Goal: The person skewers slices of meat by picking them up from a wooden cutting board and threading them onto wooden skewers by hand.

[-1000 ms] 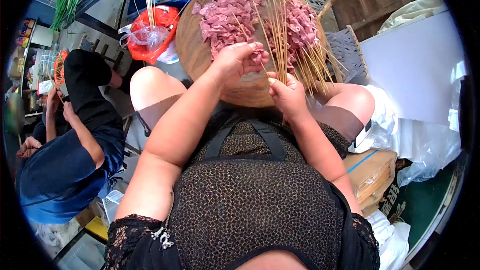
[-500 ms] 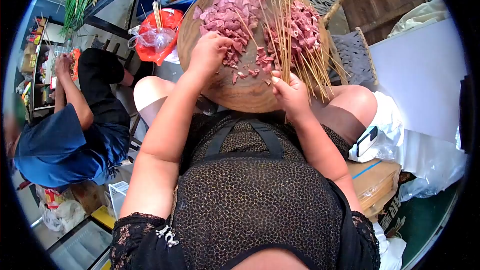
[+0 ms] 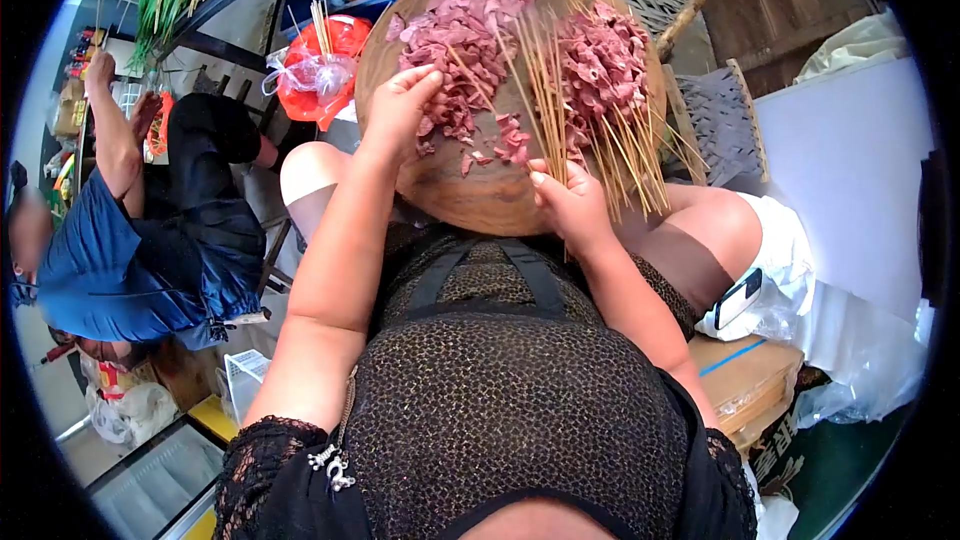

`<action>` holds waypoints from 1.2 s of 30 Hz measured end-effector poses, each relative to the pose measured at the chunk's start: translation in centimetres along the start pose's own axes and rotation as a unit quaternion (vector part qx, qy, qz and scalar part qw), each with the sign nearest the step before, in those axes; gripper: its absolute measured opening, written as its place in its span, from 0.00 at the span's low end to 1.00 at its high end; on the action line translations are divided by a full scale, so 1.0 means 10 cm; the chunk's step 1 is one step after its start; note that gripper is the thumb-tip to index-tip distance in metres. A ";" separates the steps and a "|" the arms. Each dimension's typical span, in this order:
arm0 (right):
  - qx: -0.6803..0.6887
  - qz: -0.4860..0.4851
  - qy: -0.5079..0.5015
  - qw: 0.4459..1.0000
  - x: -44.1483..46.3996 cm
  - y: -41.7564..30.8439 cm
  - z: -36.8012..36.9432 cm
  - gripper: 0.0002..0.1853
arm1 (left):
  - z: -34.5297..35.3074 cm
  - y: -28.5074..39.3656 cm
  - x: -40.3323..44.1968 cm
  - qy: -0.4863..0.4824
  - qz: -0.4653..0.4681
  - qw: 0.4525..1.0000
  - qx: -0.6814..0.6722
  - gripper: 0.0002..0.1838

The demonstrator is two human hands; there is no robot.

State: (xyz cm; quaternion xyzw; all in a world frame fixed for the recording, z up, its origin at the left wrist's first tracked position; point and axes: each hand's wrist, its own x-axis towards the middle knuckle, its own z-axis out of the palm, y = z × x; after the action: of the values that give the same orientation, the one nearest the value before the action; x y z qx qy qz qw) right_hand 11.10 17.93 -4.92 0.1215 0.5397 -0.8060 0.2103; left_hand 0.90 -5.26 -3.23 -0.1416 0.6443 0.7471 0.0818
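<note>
My right hand [image 3: 575,202] grips a fanned bundle of bamboo skewers [image 3: 543,90] near their lower ends. A few small pieces of meat [image 3: 512,138] sit by the lower end of one skewer, close to my right thumb. My left hand [image 3: 398,112] is raised at the left side of a round wooden board [image 3: 455,202], thumb and forefinger pinched together; what lies between them, if anything, is hidden. Beside it is a heap of sliced pink meat [image 3: 470,25]. Meat-loaded skewers [image 3: 608,60] lie on the right of the board, their bare ends pointing toward me.
Behind the board on the left stands a red plastic bag [image 3: 318,70] with skewers upright in it. A woven stool [image 3: 715,125] is at the right. A person in blue [image 3: 110,250] sits at the left. A phone [image 3: 738,300] rests by my right thigh.
My left hand has drawn back leftward from the meat heap. My right hand keeps hold of the skewers, which lean more to the left. The person at the left has raised an arm.
</note>
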 end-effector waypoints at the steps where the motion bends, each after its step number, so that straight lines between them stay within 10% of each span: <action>1: -0.026 0.002 -0.011 1.000 -0.01 -0.01 0.02 0.11 | -0.03 0.05 0.00 -0.014 -0.037 0.997 -0.060 0.10; 5: -0.059 0.020 -0.028 0.998 0.00 0.01 0.07 0.11 | 0.00 0.12 0.01 -0.020 -0.020 0.973 -0.231 0.13; 23: -0.077 0.043 -0.010 0.996 0.02 0.12 0.07 0.11 | -0.07 0.10 0.00 0.007 -0.011 0.972 -0.233 0.14; 36: -0.235 -0.120 0.009 0.964 0.03 0.11 0.02 0.10 | -0.08 0.14 -0.12 -0.012 -0.056 0.985 -0.163 0.13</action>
State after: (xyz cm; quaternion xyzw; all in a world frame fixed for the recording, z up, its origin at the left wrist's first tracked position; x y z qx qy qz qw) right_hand 11.39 17.36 -5.92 0.0102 0.7266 -0.6746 0.1300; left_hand 1.72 -6.17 -1.65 -0.1797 0.5038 0.8381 0.1069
